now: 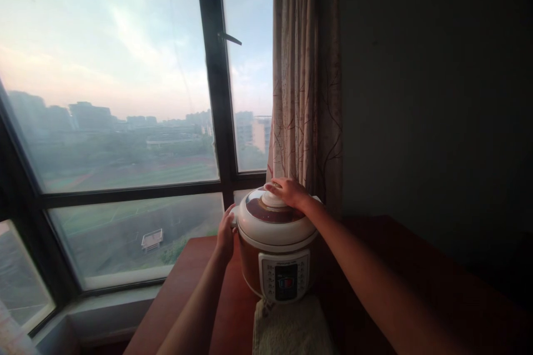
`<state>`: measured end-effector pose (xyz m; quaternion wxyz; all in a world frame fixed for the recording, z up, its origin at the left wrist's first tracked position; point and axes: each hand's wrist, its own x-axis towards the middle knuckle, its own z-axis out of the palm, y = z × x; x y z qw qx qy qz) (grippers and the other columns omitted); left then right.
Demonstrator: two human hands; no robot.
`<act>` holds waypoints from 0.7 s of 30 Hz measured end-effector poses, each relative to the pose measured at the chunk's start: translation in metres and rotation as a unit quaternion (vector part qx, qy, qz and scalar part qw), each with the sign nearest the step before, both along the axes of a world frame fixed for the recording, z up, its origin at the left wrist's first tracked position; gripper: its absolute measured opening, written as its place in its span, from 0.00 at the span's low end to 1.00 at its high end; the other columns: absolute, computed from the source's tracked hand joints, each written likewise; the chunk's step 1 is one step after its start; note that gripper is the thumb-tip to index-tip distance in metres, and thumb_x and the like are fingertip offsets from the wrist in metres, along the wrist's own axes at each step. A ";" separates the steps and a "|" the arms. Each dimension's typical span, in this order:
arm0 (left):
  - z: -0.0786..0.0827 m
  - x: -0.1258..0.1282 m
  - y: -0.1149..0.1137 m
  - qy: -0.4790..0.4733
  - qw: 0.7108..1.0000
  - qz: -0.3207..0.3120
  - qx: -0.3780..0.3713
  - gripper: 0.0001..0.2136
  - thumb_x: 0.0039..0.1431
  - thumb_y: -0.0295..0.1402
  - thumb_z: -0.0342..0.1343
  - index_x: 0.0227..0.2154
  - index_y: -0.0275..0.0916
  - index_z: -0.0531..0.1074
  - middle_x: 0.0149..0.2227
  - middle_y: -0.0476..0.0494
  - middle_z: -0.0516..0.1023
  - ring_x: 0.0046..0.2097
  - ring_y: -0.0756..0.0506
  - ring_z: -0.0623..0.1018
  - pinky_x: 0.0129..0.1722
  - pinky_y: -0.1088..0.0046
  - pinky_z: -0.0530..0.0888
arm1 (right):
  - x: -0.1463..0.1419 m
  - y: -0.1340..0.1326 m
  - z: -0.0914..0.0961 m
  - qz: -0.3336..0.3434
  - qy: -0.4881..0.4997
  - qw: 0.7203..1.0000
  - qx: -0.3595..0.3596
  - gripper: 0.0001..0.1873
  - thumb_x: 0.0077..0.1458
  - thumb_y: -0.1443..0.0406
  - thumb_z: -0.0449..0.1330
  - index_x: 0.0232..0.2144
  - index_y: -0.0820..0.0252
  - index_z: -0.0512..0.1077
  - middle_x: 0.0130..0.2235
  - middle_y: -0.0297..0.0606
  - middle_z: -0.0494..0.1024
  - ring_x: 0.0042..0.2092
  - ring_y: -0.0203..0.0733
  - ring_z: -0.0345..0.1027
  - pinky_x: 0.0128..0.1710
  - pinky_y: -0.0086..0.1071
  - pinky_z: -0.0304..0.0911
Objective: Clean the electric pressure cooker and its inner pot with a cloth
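An electric pressure cooker with a brown body and a control panel on its front stands upright on the table. Its white lid sits on top, with a dark glossy ring around a raised white knob. My left hand is closed on the side handle at the cooker's left. From the right, my right hand reaches over the lid, its fingers closed on the knob. Part of the lid's right side is behind my right forearm. A folded cloth lies against the cooker's front base.
The reddish-brown table runs beneath the cooker, its right part in deep shadow. Close behind are a dark-framed window and a patterned curtain. A dark wall rises at the right.
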<state>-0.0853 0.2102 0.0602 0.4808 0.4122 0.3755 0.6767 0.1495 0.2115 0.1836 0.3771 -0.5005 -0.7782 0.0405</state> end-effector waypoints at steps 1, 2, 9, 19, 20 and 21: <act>0.000 0.000 0.000 0.000 1.000 -0.001 0.000 0.27 0.51 0.45 0.58 0.55 0.42 0.71 0.48 0.43 0.77 0.41 0.44 0.75 0.36 0.71 0.69 | 0.005 0.001 -0.004 0.002 0.038 0.999 0.001 0.25 0.61 0.46 0.55 0.50 0.54 0.75 0.53 0.41 0.79 0.55 0.44 0.71 0.54 0.33 0.63; 0.000 0.000 0.000 -0.001 1.000 -0.002 0.000 0.27 0.51 0.46 0.58 0.54 0.42 0.71 0.48 0.43 0.77 0.41 0.44 0.75 0.37 0.71 0.69 | 0.011 0.002 -0.009 -0.003 0.080 0.997 0.003 0.26 0.62 0.46 0.53 0.52 0.55 0.74 0.54 0.40 0.79 0.55 0.43 0.72 0.53 0.33 0.63; -0.001 0.007 0.000 -0.028 1.000 -0.002 0.013 0.30 0.50 0.47 0.58 0.55 0.39 0.69 0.43 0.43 0.78 0.41 0.42 0.75 0.40 0.68 0.70 | 0.087 -0.014 -0.085 -0.186 0.381 0.906 0.018 0.37 0.57 0.42 0.42 0.47 0.62 0.74 0.49 0.51 0.80 0.52 0.54 0.73 0.50 0.45 0.67; -0.001 0.009 0.004 -0.061 0.998 0.001 0.025 0.29 0.50 0.45 0.58 0.54 0.38 0.68 0.41 0.43 0.79 0.41 0.42 0.77 0.43 0.66 0.71 | 0.092 -0.030 -0.147 -0.186 0.576 0.796 -0.024 0.20 0.42 0.51 0.57 0.32 0.57 0.77 0.35 0.39 0.84 0.42 0.50 0.78 0.40 0.39 0.73; -0.001 0.010 0.004 -0.061 0.998 0.002 0.026 0.28 0.50 0.45 0.58 0.54 0.38 0.69 0.42 0.43 0.79 0.41 0.42 0.77 0.43 0.66 0.71 | 0.093 -0.027 -0.146 -0.182 0.589 0.787 -0.025 0.19 0.40 0.53 0.58 0.32 0.57 0.77 0.34 0.38 0.84 0.41 0.50 0.78 0.39 0.39 0.73; -0.001 0.011 0.003 -0.060 0.998 0.003 0.026 0.28 0.50 0.45 0.58 0.53 0.38 0.69 0.42 0.43 0.79 0.42 0.41 0.77 0.43 0.66 0.71 | 0.095 -0.025 -0.146 -0.179 0.600 0.779 -0.026 0.19 0.39 0.54 0.58 0.32 0.57 0.77 0.34 0.38 0.84 0.40 0.50 0.78 0.39 0.39 0.73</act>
